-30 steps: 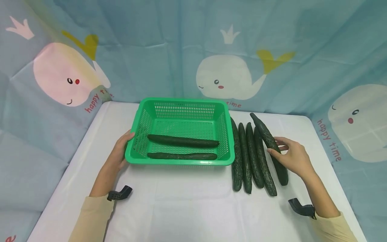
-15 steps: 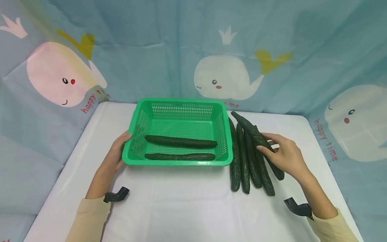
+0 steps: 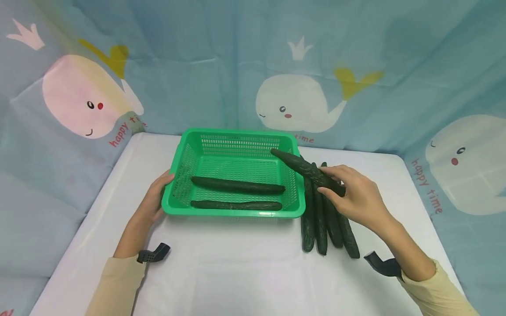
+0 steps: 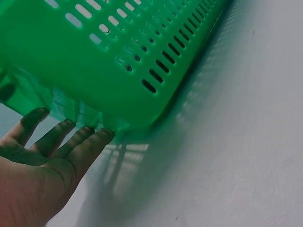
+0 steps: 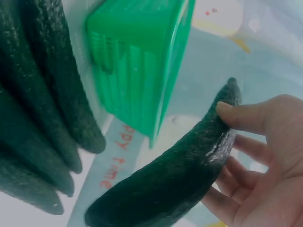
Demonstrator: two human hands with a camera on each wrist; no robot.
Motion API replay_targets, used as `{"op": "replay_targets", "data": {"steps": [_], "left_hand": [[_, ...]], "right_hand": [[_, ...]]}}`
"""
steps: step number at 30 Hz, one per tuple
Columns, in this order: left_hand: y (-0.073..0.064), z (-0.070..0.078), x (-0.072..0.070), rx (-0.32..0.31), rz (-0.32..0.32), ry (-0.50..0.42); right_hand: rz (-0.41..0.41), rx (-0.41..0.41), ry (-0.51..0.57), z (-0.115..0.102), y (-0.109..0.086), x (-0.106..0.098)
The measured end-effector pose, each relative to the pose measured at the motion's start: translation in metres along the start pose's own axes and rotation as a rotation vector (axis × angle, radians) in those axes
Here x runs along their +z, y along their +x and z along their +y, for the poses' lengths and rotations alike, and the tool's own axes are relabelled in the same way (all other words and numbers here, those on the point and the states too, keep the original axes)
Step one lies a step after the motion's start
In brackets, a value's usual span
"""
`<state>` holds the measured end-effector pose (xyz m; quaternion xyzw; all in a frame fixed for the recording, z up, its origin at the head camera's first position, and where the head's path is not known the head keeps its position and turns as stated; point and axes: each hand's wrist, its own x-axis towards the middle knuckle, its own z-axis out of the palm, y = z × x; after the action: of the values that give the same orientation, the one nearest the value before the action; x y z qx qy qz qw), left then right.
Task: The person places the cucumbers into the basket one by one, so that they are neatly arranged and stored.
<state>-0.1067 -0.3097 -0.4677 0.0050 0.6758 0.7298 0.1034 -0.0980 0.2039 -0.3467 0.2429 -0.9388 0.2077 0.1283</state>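
Observation:
My right hand grips a dark green cucumber between thumb and fingers. Raised and slanted, this cucumber has its far end over the right rim of a green plastic basket. In the right wrist view, the thumb presses on one side of the held cucumber and the fingers lie along the other. My left hand holds the basket's left side; in the left wrist view its fingertips touch the outer wall. Inside the basket lie two cucumbers, an upper one and a lower one.
Several more cucumbers lie side by side on the white table, just right of the basket. A blue curtain printed with whales hangs behind the table and along both sides.
My right hand has carried its cucumber left and up from the right end of the row, across the other cucumbers to the basket's rim. The left hand stays at the basket.

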Motion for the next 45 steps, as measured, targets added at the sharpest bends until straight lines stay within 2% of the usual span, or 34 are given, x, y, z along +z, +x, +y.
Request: {"op": "replay_targets", "data": {"steps": [8,14,21,30,45], "left_hand": [[0.007,-0.003,0.003,0.027,-0.019,-0.027],[0.002,-0.003,0.000,0.014,-0.001,-0.015],[0.002,-0.002,0.000,0.021,0.000,-0.025],[0.002,-0.002,0.000,-0.006,0.005,-0.029],[0.006,-0.002,0.000,-0.011,0.008,-0.047]], "right_hand": [[-0.085,-0.091,-0.018,-0.021,0.025,0.000],[-0.174,-0.134,-0.010,-0.038,0.045,0.011],[-0.239,-0.201,-0.024,-0.053,0.067,0.019],[-0.280,-0.260,-0.023,-0.071,0.086,0.035],[-0.412,-0.334,-0.040,-0.100,0.112,0.065]]}}
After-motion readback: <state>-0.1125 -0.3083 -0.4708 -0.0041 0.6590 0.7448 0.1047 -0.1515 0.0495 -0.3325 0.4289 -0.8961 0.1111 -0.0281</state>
